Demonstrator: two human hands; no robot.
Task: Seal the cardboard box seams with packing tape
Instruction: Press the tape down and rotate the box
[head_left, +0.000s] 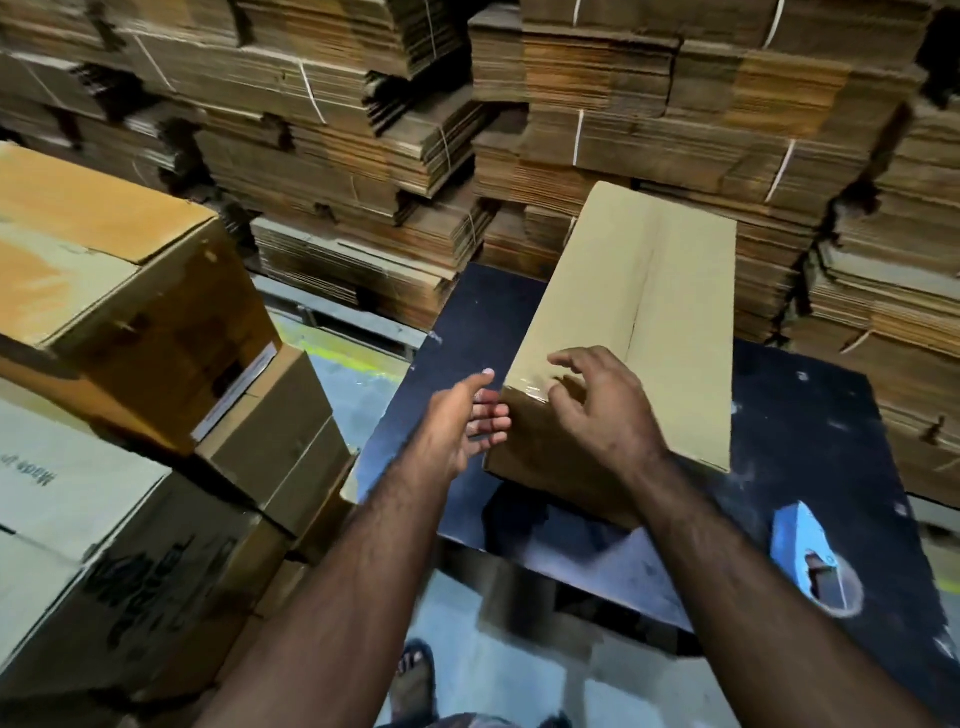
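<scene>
Reaching forward over a dark table (810, 415), both hands meet the near end of a long cardboard box (639, 312) lying lengthwise away from the viewer. The left hand (457, 426) is open against the box's near left corner, likely steadying it; the right hand (597, 405) hovers with loose fingers over glossy packing tape (530, 391), holding nothing. A blue tape dispenser (808, 551) rests near right. Filled cartons (119, 312) crowd the left; bundled flat cardboard (363, 156) walls off the back.
</scene>
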